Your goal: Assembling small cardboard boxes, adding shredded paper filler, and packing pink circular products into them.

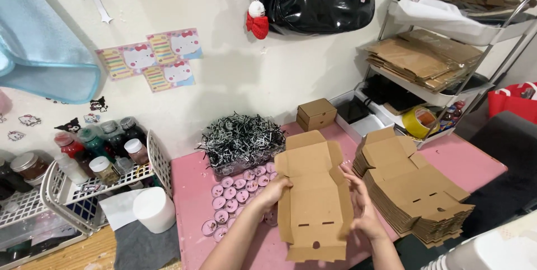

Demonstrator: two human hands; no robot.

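Observation:
I hold an unfolded brown cardboard box blank upright over the pink table. My left hand grips its left edge, and my right hand grips its right edge. Several small pink tealight candles lie in rows on the table just left of the blank. A stack of the same flat blanks sits to the right of my right hand.
A heap of black and white shredded paper and a folded small brown box stand behind. A white basket with jars and a white roll are at the left. A metal rack with flat cardboard stands at the right.

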